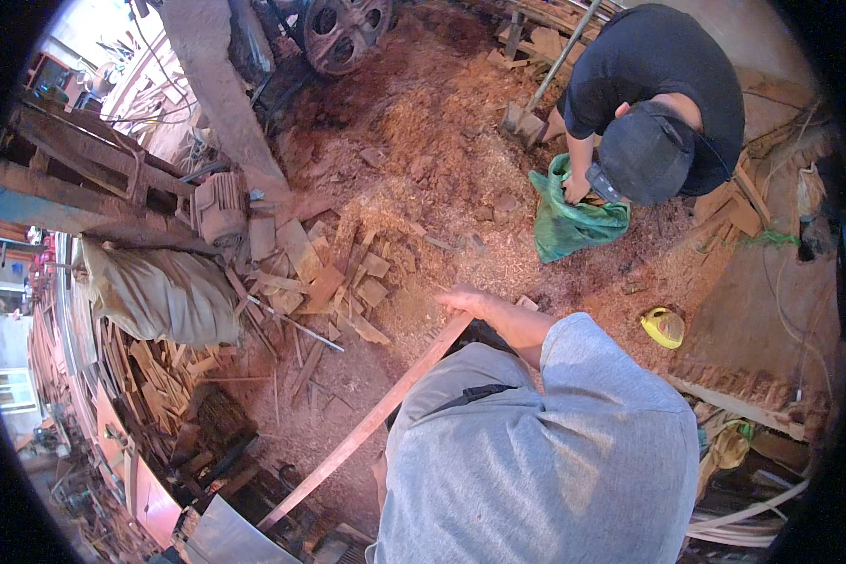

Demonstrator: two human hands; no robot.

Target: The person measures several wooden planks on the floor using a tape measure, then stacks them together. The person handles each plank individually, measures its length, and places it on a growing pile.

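Observation:
A long, narrow wooden plank (367, 418) slants from the middle of the view down to the lower left. At its upper end my right hand (459, 299) is closed around the edge, the arm reaching out of a grey sleeve. Only a sliver of my left hand (380, 470) shows beside the plank's lower right side; grey clothing hides its fingers. Across from me, a person in a black shirt and dark cap (647, 155) bends over a green sack (573, 221), one hand at its mouth and the other by a shovel (524, 122).
Sawdust (423, 141) covers the floor. Offcuts (324, 282) lie heaped left of centre, near a dusty motor (220, 209) and a draped cloth (164, 293). A spoked wheel (346, 33) stands at the top. A yellow object (663, 327) rests at right. Metal sheet (230, 540) sits lower left.

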